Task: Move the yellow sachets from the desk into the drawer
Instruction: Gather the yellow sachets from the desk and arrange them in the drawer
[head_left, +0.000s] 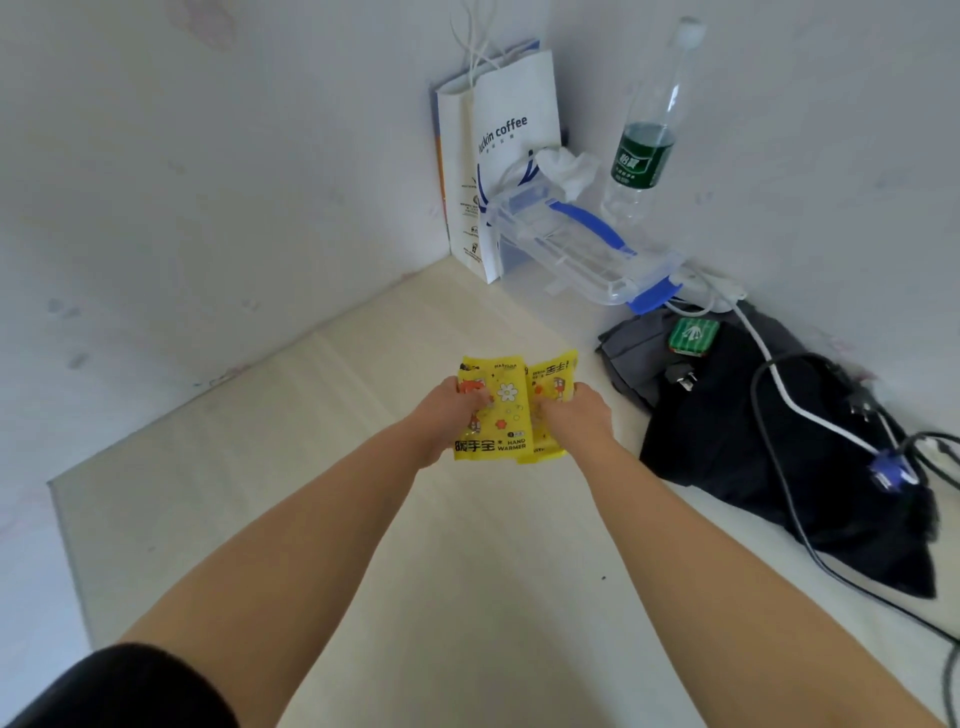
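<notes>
Yellow sachets (511, 410) sit mid-desk (363, 519), left hand (449, 418) with fingers pressed down on the left one, right hand (569, 415) clamped on the right one, black bag (727, 441) further right.

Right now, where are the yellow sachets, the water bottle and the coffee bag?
yellow sachets (506, 415), head view, on the flower print between the hands.
water bottle (643, 156), head view, on its green label.
coffee bag (511, 171), head view, on its white front.
</notes>
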